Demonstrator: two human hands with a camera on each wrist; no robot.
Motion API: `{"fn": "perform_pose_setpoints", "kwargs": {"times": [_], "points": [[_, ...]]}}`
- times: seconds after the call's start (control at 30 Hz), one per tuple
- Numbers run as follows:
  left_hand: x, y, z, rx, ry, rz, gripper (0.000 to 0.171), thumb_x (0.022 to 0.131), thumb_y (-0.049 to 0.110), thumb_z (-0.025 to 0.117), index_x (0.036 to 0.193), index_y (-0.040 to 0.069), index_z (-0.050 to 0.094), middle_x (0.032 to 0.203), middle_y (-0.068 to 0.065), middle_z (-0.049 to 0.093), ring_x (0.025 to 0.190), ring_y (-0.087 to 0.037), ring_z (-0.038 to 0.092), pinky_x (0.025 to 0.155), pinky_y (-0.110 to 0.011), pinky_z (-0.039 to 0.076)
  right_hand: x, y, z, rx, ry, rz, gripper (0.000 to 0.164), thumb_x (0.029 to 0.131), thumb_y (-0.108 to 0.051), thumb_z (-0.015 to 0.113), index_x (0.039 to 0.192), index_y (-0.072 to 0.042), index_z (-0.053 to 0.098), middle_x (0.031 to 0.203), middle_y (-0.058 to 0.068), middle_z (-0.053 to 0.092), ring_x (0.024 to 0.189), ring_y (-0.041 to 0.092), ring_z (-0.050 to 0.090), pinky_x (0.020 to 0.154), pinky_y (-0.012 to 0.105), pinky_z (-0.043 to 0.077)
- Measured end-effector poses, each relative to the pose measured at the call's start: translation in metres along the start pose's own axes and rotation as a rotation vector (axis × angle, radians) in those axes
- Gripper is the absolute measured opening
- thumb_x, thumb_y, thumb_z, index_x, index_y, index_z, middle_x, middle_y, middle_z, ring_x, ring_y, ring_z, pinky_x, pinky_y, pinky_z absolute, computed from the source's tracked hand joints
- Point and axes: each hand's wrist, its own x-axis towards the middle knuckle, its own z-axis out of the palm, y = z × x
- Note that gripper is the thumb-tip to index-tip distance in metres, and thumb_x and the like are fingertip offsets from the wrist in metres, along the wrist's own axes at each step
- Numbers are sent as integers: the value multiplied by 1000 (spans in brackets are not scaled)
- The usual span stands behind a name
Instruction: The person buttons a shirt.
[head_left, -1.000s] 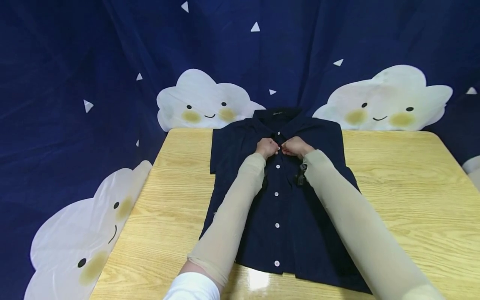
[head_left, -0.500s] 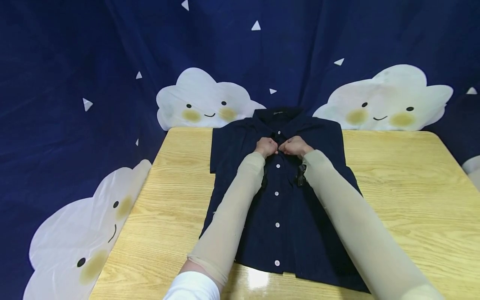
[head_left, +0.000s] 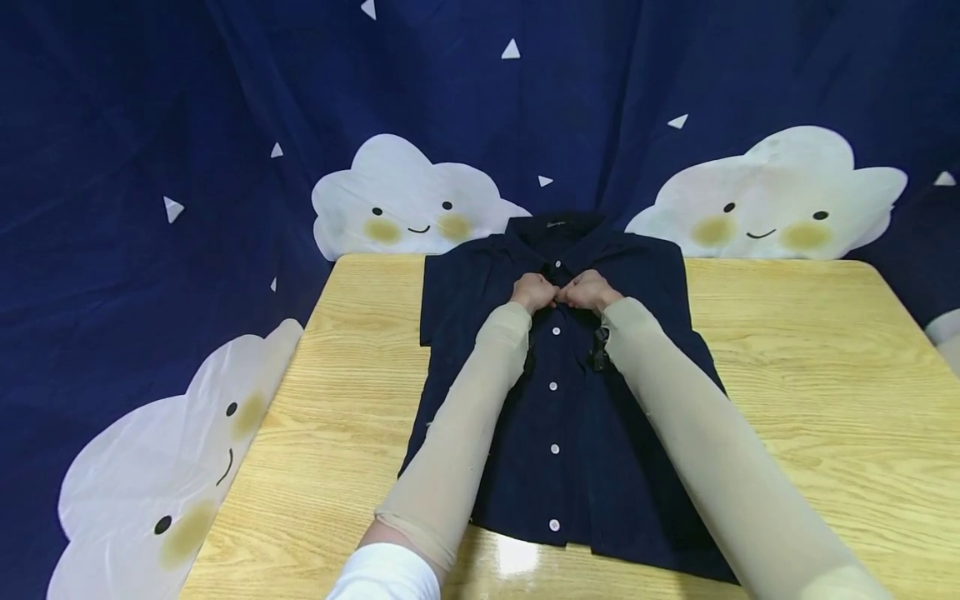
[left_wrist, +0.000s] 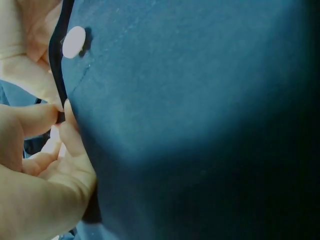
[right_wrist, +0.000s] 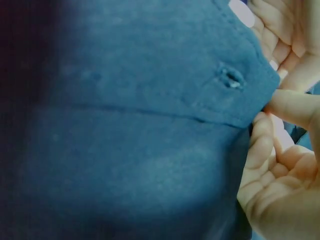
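A navy button-up shirt (head_left: pixel 465 300) lies front up, collar at the far end, with white buttons down its front. My left hand (head_left: pixel 534 292) and right hand (head_left: pixel 588 292) meet below the collar button (head_left: pixel 558 264), fingertips close together. In the left wrist view, the left thumb and fingers pinch the placket's edge, below a white button (left_wrist: pixel 74 42). The right hand's thumb and fingers pinch the placket's edge near a buttonhole (right_wrist: pixel 231 78) in the right wrist view. From the head, the fingers cover the cloth between them.
The shirt spreads over a light wooden table (head_left: pixel 810 358). Behind and to the left hangs a dark blue curtain (head_left: pixel 225 100) printed with smiling clouds (head_left: pixel 412 200). Pale sleeves cover both forearms, which reach across the shirt's lower half.
The fingertips have come closer together, the right hand moving slightly left. A white button that showed between the hands a second ago is now hidden from the head view.
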Motion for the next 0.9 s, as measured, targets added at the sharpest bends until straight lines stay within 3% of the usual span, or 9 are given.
{"fn": "perform_pose_setpoints", "kwargs": {"times": [0.3, 0.47, 0.63, 0.8, 0.9], "points": [[-2, -2, -1, 20, 25, 26, 16, 92, 17, 59, 77, 12, 61, 62, 2, 62, 72, -15, 56, 60, -20, 38, 1, -1, 1, -32, -10, -16, 18, 82, -12, 66, 65, -7, 65, 58, -2, 54, 63, 16, 52, 60, 25, 40], [-2, -2, 0, -34, 26, 19, 16, 91, 13, 61, 76, 10, 57, 63, 2, 61, 69, -13, 59, 58, -18, 39, 0, -1, -1, -1, -33, -2, 23, 83, -9, 63, 60, -7, 58, 55, -2, 49, 57, 16, 49, 59, 26, 39], [3, -3, 1, -27, 19, 8, 19, 90, 11, 63, 73, 11, 54, 64, 2, 59, 63, -11, 57, 54, -18, 38, 1, -1, 0, -2, -42, -1, 28, 84, -10, 61, 57, -10, 54, 54, -3, 47, 53, 15, 46, 57, 26, 37], [9, -6, 2, -104, 9, -4, 15, 88, 9, 66, 75, 8, 58, 67, 1, 58, 60, -9, 60, 54, -17, 42, 1, -1, 1, -32, -29, 17, 31, 84, -10, 59, 54, -12, 51, 52, -3, 46, 50, 16, 43, 53, 27, 34], [8, -7, 3, -80, 35, 25, 11, 87, 11, 68, 78, 8, 62, 69, 0, 61, 65, -10, 61, 56, -17, 42, 1, -2, 1, -48, -11, 29, 30, 83, -12, 59, 54, -13, 49, 52, -2, 44, 49, 16, 41, 51, 27, 32]]}}
